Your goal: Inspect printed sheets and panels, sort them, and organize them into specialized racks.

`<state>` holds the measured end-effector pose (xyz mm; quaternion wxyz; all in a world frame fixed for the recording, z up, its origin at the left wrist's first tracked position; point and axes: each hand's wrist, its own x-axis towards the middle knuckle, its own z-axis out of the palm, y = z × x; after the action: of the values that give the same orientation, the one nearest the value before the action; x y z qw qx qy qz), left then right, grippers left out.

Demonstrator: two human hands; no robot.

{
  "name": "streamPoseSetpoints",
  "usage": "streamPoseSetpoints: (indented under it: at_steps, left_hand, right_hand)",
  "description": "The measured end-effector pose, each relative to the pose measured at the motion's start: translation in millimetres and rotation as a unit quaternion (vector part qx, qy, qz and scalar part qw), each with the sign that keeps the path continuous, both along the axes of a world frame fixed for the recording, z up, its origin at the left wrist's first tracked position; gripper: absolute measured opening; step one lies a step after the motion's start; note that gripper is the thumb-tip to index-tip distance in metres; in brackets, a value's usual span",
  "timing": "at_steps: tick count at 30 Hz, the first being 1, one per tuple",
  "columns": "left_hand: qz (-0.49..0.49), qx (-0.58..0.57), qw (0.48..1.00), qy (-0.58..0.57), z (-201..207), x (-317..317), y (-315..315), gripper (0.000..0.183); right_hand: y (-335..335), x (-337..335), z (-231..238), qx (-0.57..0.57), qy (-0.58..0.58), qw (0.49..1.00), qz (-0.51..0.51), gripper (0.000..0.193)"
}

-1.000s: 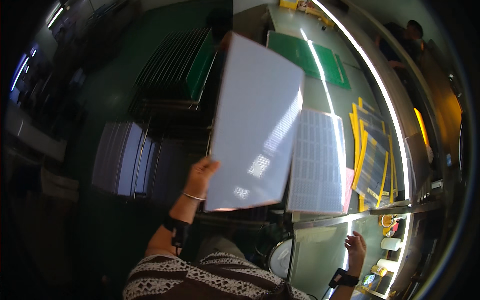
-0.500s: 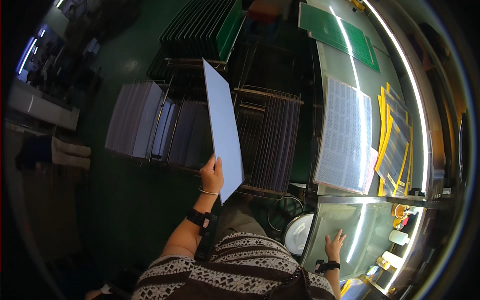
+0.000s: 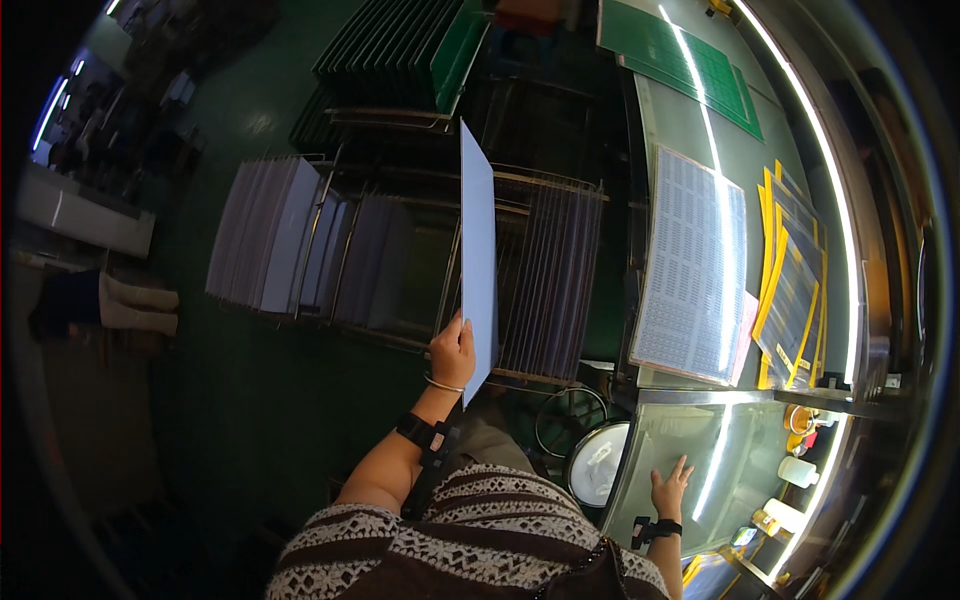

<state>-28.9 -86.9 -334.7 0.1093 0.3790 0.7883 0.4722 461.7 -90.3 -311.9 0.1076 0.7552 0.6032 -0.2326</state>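
Note:
Gripped at its near left edge, a thin white panel (image 3: 479,240) stands nearly edge-on in my left hand (image 3: 453,355), thumb on its face. It is held over a wire rack (image 3: 430,345) whose slots hold several similar upright panels. Dark panels (image 3: 555,280) stand in the slots just to the right of the held one. My right hand (image 3: 671,487) rests with fingers spread on the glass-like worktop (image 3: 650,440) and holds nothing.
White panels (image 3: 262,235) fill the rack's left end. Green panels (image 3: 395,60) stand in another rack beyond. On the right bench lie a dotted sheet (image 3: 690,270), yellow-edged films (image 3: 790,290) and a green board (image 3: 690,75). Below the bench is a round stool (image 3: 600,465). Farther left stands another person (image 3: 100,300).
My left hand has carried the white panel to the right and turned it more edge-on, nearer the dark panels. My right hand stays on the worktop.

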Motion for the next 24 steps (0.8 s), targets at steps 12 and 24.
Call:
streamPoseSetpoints:
  at_steps: [12,24]
  left_hand:
    - [-0.056,-0.037,0.998,0.018,2,6,24,0.029]
    - [-0.067,-0.042,0.997,-0.002,-2,5,44,0.029]
  right_hand:
    - [0,-6,0,0.006,-0.009,1.0,0.004,0.085]
    - [-2,-4,-1,-0.007,-0.006,1.0,-0.007,0.088]
